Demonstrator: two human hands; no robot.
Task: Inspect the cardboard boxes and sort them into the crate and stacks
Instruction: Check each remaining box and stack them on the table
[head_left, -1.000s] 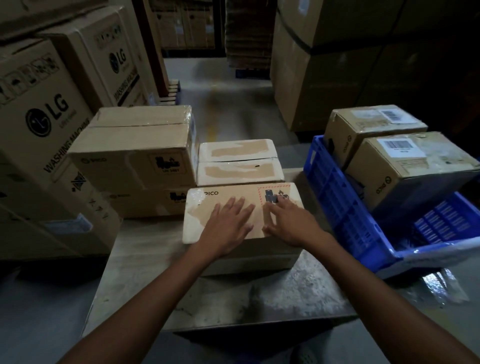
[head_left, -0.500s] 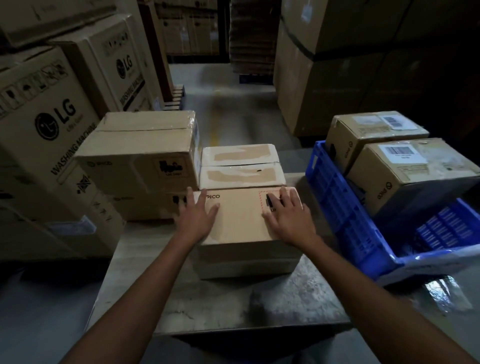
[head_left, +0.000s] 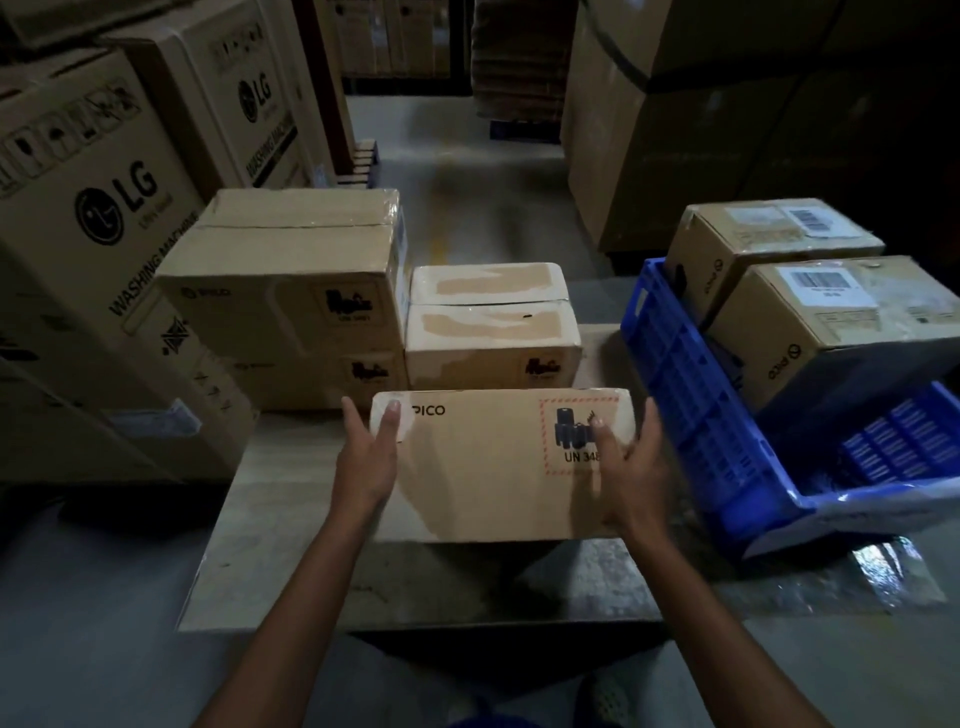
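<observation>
the held box (head_left: 483, 462) sits btw both hands over the near-middle of the table (head_left: 270, 545), tipped so its printed face (pico logo, red-hatched hazard label) looks up at the camera. prob tipped that way so the label and surface can be checked. can't tell if its lower edge touches the table or is just off it.

left hand (head_left: 363, 462) clamps the left end: thumb laid over the top-left corner of the face, fingers going round the side out of sight. right hand (head_left: 634, 478) mirrors it on the right end, thumb on the hazard label, fingers wrapped past the edge. a squeeze from both ends, which suits a wide box w/ no handles.

just behind it: what reads as 2 pale boxes (head_left: 488, 332) w/ torn-tape patches. stacked or one behind the other, can't tell. touching their left side, the brown stack (head_left: 280, 270), 2 boxes high, labels facing front, so that looks like the stacks side.

on the right, the blue crate (head_left: 691, 405) sits tilted, hanging off the table edge, w/ 2 crate boxes (head_left: 841, 322) leaning inside, barcode labels up.

count: 1 box in hand, 2 pale, 2 brown stacked, 2 in crate, 1 crate.

further left, at least 2 big lg cartons (head_left: 104, 208) stand on the floor.
</observation>
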